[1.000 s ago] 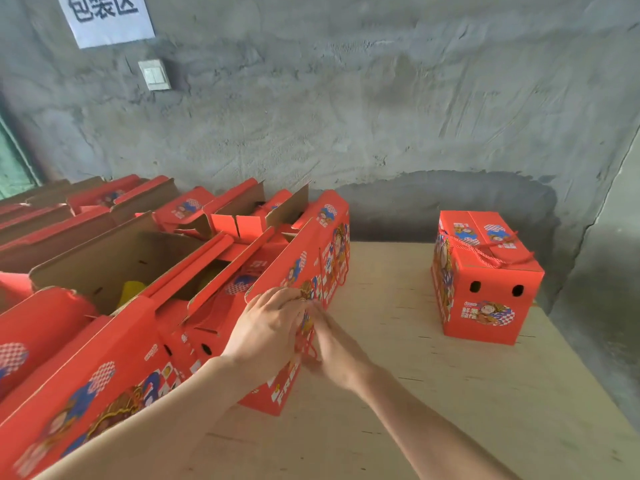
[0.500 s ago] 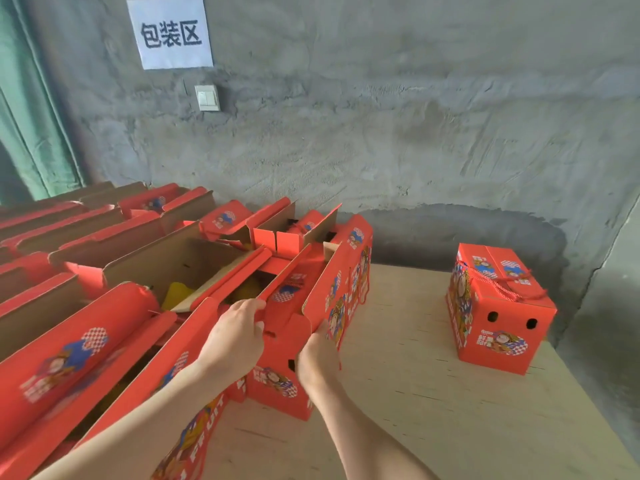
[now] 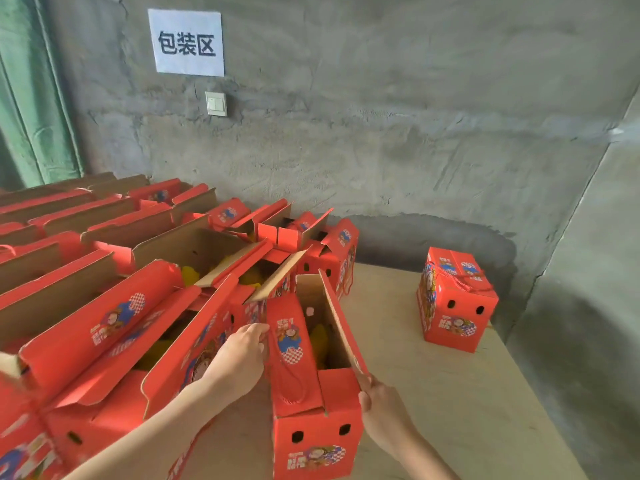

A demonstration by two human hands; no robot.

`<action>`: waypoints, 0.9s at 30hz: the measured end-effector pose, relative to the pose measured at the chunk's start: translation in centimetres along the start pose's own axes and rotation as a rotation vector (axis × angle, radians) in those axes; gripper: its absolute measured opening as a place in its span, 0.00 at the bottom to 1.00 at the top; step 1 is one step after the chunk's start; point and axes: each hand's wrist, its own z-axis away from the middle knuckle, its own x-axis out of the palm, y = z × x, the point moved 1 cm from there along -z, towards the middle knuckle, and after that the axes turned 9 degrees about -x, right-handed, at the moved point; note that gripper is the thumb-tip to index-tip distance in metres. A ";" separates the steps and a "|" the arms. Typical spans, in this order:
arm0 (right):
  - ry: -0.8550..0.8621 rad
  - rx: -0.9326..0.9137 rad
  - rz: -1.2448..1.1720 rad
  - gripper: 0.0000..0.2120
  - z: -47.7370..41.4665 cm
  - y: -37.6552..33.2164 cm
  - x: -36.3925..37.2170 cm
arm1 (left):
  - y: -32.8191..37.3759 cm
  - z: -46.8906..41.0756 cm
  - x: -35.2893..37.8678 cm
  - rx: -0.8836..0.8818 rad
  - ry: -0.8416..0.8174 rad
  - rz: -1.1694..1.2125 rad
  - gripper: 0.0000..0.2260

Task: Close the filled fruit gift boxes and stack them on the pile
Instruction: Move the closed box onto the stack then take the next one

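Gift box (image 3: 313, 441) gripped by left hand (image 3: 239, 358), right hand (image 3: 381, 407); one closed box (image 3: 453, 317) apart.

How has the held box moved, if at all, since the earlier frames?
Yes. The open box came toward the person, pulled out of the row of open boxes.

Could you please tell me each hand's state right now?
Left hand: grips the left flap of the open red cardboard gift box.
Right hand: pinches its right flap.
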 end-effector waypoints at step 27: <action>0.463 0.410 -0.123 0.13 17.0 2.6 -1.8 | 0.2 9.4 3.8 0.447 -0.246 -0.413 0.20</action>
